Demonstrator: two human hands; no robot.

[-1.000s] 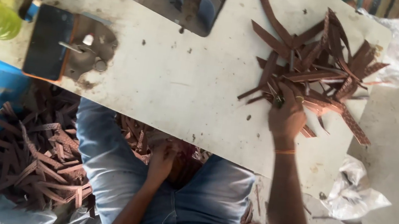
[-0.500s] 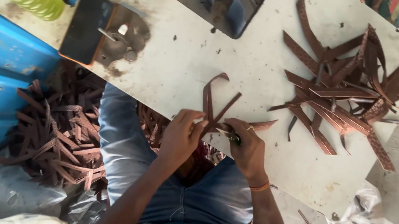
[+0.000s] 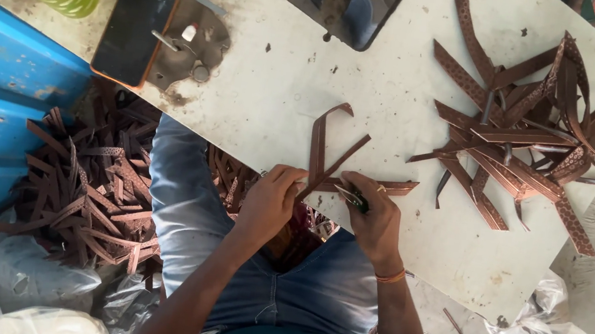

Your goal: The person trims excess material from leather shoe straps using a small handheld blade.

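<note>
Since half a second ago not much moved, both hands stay at the near edge of the white board [image 3: 261, 93]. Left hand [image 3: 270, 202] pinches brown strips [image 3: 324, 151], right hand [image 3: 375, 219] grips them plus a small tool [image 3: 352, 196]; strip pile [image 3: 524, 135] sits far right.

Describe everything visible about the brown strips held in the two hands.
The held strips are a few long, narrow, flat brown bands, leather-like in look. They fan upward over the white table, one bent over at its top, another lying out to the right. The left hand and right hand pinch them together at the table's near edge.
</note>
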